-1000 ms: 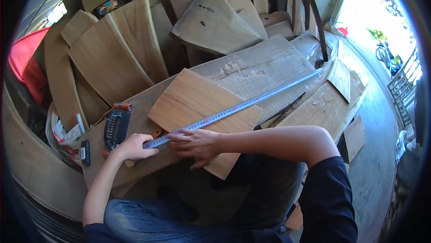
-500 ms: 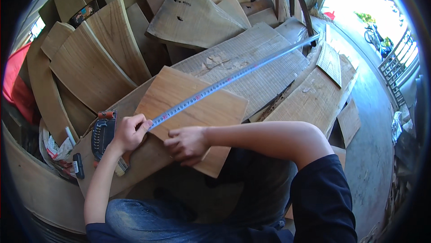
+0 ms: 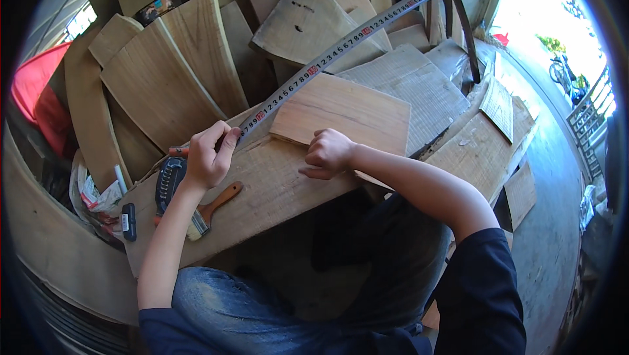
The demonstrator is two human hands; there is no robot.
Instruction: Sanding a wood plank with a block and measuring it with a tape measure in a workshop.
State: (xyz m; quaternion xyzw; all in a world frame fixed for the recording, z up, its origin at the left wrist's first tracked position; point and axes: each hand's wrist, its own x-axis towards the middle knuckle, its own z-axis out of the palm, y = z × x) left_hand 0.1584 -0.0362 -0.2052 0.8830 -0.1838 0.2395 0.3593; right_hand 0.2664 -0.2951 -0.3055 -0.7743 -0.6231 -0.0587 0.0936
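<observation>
My left hand (image 3: 208,156) grips the near end of a long metal ruler (image 3: 347,43) and holds it lifted, so that it slants up and away to the far right above the wood. My right hand (image 3: 329,154) is curled in a loose fist with its knuckles resting on the near edge of a small pale rectangular board (image 3: 354,109). That board lies on a wide rough plank (image 3: 275,191) across my lap.
A wooden-handled brush (image 3: 208,209) and a dark hand tool (image 3: 168,181) lie on the plank by my left wrist. Many curved and flat boards (image 3: 164,86) are stacked beyond. A red cloth (image 3: 33,96) is at the left, concrete floor (image 3: 557,224) at the right.
The ruler has been lifted off the small board and swung upward, its far end now high in the picture. My right hand has come off the ruler and curled at the board's edge.
</observation>
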